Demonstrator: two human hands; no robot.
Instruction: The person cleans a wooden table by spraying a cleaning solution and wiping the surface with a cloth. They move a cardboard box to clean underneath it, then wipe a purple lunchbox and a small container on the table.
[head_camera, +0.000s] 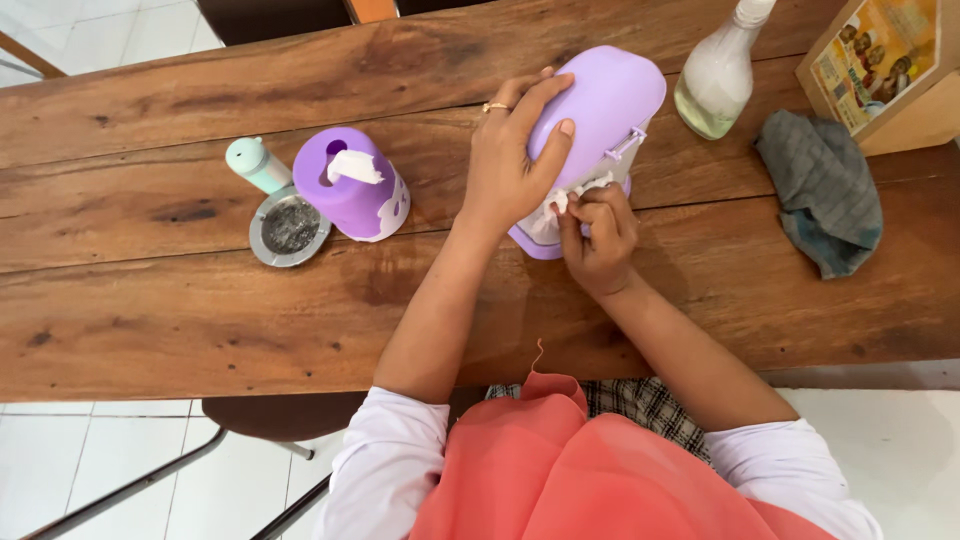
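Observation:
A purple plastic tissue box (605, 100) lies tilted on the wooden table (200, 310). My left hand (512, 155) grips its upper side, a ring on one finger. My right hand (598, 232) pinches white tissue (548, 218) at the box's lower open end. A second purple round tissue holder (352, 190) with white tissue poking from its top stands to the left.
A metal ashtray (289, 229) and a small mint-green bottle (257, 164) sit at the left. A clear spray bottle (718, 72), a grey cloth (825, 190) and a cardboard box (885, 60) lie at the right. Chairs stand on the white tiled floor.

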